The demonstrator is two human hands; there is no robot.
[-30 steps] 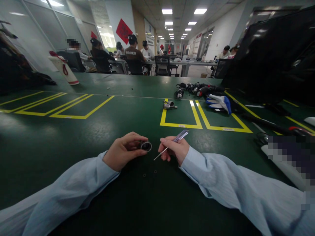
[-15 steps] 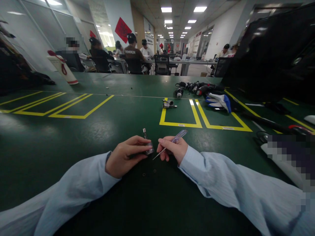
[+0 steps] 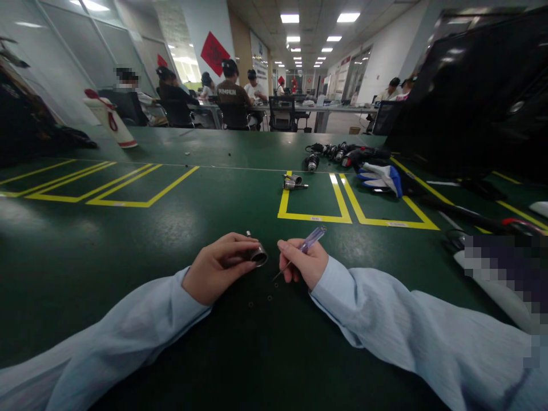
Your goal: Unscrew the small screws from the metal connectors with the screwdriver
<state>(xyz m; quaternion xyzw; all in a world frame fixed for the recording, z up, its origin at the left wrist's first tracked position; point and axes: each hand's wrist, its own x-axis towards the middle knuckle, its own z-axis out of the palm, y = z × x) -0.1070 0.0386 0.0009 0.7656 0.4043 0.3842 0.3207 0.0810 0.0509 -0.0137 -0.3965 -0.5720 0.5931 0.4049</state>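
My left hand is closed around a hollow metal cylinder part. Its round open end faces toward me, and a thin shaft pokes up behind my fingers. My right hand grips a small screwdriver with a clear purplish handle, its thin blade slanting down to the left. Close to the blade's tip, a tiny ring lies on the green table. Two more such rings, a middle ring and a left ring, lie nearer to me.
Metal parts lie at a yellow-taped box on the green table. Behind them are corded black tools and a blue-white glove. A white cup-like container stands far left. People sit at desks beyond.
My left hand has tilted the metal cylinder so its open end shows and the shaft drops behind my fingers. A third ring now shows on the table by the screwdriver tip.
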